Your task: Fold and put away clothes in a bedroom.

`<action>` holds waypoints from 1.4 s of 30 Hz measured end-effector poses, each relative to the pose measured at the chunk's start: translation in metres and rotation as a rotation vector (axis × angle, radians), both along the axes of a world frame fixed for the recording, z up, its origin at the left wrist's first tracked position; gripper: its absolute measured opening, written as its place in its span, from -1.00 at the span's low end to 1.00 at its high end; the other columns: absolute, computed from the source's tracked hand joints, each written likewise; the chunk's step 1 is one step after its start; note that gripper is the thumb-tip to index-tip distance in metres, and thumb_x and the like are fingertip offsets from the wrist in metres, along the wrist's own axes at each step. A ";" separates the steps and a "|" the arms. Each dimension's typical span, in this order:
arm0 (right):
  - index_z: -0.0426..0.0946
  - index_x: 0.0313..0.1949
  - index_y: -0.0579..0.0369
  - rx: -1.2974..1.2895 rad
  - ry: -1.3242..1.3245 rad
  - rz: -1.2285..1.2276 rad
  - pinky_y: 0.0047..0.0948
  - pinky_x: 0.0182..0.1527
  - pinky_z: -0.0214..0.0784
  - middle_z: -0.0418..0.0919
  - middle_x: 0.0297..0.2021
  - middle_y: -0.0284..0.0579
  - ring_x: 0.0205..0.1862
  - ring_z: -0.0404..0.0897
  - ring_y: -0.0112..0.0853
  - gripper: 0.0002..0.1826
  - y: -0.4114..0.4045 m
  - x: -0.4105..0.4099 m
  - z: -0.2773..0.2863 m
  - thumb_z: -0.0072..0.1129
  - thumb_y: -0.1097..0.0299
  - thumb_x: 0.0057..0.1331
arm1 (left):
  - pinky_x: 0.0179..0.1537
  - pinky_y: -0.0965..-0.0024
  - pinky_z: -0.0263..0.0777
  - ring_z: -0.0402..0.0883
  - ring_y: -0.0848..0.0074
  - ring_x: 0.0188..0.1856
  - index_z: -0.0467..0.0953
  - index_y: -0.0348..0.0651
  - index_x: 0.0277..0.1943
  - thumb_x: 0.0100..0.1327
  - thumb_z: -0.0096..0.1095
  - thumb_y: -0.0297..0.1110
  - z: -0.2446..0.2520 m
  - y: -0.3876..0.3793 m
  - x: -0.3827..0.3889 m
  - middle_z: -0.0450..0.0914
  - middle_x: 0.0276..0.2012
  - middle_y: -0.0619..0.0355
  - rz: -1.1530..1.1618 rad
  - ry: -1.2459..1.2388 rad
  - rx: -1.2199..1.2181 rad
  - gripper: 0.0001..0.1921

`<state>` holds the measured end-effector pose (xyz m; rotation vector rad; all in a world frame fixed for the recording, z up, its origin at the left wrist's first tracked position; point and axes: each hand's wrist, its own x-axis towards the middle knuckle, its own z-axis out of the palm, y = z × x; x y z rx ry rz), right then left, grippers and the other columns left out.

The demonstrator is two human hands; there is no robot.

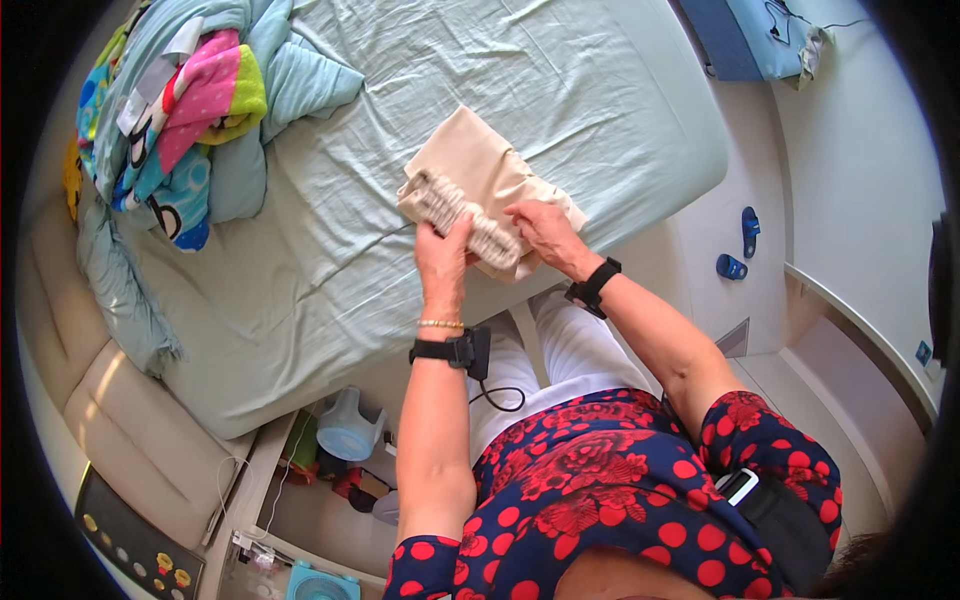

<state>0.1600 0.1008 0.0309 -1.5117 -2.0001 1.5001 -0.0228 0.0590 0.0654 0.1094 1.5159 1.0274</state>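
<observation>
A folded cream garment (480, 146) with a gathered, ribbed elastic waistband (463, 216) is held above the near edge of the bed. My left hand (441, 262) grips the waistband side, thumb on top and fingers underneath. On the right side of the cloth, my right hand (553, 234) has its fingers curled at the fabric; part of its grip is hidden. Beneath the garment spreads a wrinkled pale green fitted sheet (360, 195).
A heap of bedding with a colourful patterned blanket (206, 112) lies at the upper left. Beige padded headboard panels (142, 420) line the left. Blue slippers (731, 267) are on the floor at right. A light blue plastic stool (349, 431) stands beside the bed.
</observation>
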 end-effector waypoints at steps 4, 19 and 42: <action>0.52 -0.11 0.22 0.092 -0.055 -0.214 -0.22 -0.05 0.38 0.58 -0.24 0.11 -0.13 0.55 -0.06 -0.75 0.022 0.040 0.007 0.01 0.43 0.26 | -0.15 0.40 0.57 0.55 0.29 0.00 -0.14 -0.38 0.40 0.27 0.26 -0.21 -0.014 0.020 0.028 0.37 0.14 -0.05 -0.081 -0.223 0.006 -0.15; 0.30 -0.05 0.17 -0.228 -0.388 -0.074 -0.17 -0.02 0.42 0.57 -0.16 0.14 -0.04 0.55 -0.01 -0.36 0.065 -0.025 -0.028 0.43 0.14 -0.01 | -0.05 0.26 0.51 0.52 0.24 0.06 -0.04 -0.26 0.41 0.34 0.14 -0.29 0.003 -0.014 0.003 0.34 0.24 -0.07 -0.163 -0.122 -0.120 -0.30; 0.43 -0.16 0.13 -0.197 -0.338 -0.755 -0.02 -0.10 0.42 0.61 -0.22 0.14 -0.12 0.59 0.03 -0.78 -0.117 0.029 -0.011 -0.04 0.37 0.22 | -0.37 0.32 0.52 0.63 0.25 -0.29 0.32 -0.26 0.17 0.29 0.17 -0.18 0.043 -0.015 -0.203 0.53 -0.13 -0.03 -0.905 0.244 -0.203 -0.52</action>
